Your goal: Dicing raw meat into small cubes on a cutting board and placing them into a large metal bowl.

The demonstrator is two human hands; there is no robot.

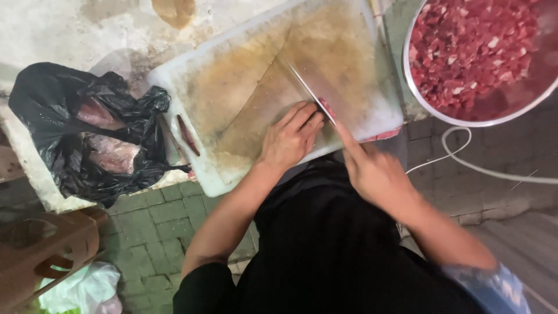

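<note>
Head view: right hand grips knife; left hand pins meat; bowl, bag flank board.

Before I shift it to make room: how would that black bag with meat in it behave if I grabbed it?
The black bag would probably be floppy: its thin film is crumpled and lies slumped. It likely weighs a fair bit for its size, since meat slabs show through the opening. It lies open, so the wet-looking meat might slide out if tilted.
</note>
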